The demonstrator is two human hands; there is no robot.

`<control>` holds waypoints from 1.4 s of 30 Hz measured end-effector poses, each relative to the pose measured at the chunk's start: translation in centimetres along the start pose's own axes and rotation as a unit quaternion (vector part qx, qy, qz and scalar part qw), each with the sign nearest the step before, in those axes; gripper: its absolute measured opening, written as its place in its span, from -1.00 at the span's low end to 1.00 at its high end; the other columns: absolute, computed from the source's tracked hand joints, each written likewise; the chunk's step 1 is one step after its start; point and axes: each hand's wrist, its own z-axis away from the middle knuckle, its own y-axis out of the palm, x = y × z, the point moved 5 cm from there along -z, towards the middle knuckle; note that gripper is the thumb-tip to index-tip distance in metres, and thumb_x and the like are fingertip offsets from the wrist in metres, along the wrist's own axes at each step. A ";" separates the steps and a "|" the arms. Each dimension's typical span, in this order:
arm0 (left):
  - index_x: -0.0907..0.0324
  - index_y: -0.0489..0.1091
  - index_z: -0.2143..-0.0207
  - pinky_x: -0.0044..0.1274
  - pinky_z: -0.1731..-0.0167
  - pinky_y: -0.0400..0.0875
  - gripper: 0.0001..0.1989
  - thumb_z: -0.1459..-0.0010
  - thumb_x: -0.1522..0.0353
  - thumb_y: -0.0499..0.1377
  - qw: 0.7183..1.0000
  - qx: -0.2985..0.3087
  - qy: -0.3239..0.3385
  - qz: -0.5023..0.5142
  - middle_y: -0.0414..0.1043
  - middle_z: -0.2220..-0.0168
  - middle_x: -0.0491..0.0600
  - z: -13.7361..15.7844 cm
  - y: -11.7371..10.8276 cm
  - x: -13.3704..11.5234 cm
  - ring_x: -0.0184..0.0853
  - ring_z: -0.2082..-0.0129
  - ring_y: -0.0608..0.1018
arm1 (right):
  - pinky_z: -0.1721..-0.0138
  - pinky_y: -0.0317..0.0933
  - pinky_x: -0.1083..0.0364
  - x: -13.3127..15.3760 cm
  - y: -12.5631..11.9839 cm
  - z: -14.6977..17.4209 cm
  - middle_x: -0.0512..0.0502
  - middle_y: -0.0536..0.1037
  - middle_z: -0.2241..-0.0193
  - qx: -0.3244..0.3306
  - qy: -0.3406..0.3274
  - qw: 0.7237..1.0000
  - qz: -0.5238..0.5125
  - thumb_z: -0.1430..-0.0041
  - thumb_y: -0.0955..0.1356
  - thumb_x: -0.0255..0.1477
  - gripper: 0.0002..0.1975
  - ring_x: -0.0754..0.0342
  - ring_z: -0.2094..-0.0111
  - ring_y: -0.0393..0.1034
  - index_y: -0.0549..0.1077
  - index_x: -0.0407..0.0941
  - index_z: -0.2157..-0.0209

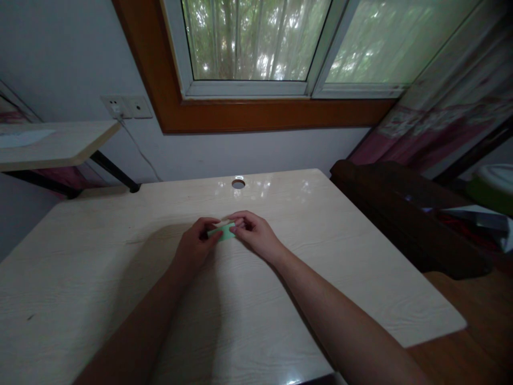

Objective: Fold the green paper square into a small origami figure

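A small light-green piece, flat-faced and perhaps folded paper (225,231), is held between my two hands over the middle of the desk. My left hand (197,238) grips its left end, the thumb lying along the near face. At the right end, my right hand (256,233) pinches it between thumb and fingers. A pale edge shows above the green face, partly hidden by the fingertips. What lies behind the piece is out of sight.
The pale wood-grain desk (344,256) has a round cable hole (238,184) near its back edge. A raised shelf (60,147) stands at the left on black legs. Wall sockets (127,107) with a plugged-in cord sit behind it. Dark wooden furniture (401,214) is at the right.
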 end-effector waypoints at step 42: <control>0.11 0.18 -0.17 -0.55 0.39 0.35 -0.37 -0.05 0.34 0.27 0.998 0.021 -0.025 0.058 0.43 0.40 -0.14 0.1 0.1 -0.1 -0.37 0.43 0.52 | 0.34 0.21 0.15 0.5 0.8 0.2 0.07 0.34 0.44 0.035 -0.009 0.998 0.043 -0.06 0.44 -0.38 -0.60 0.17 0.43 0.25 0.43 -0.03 0.03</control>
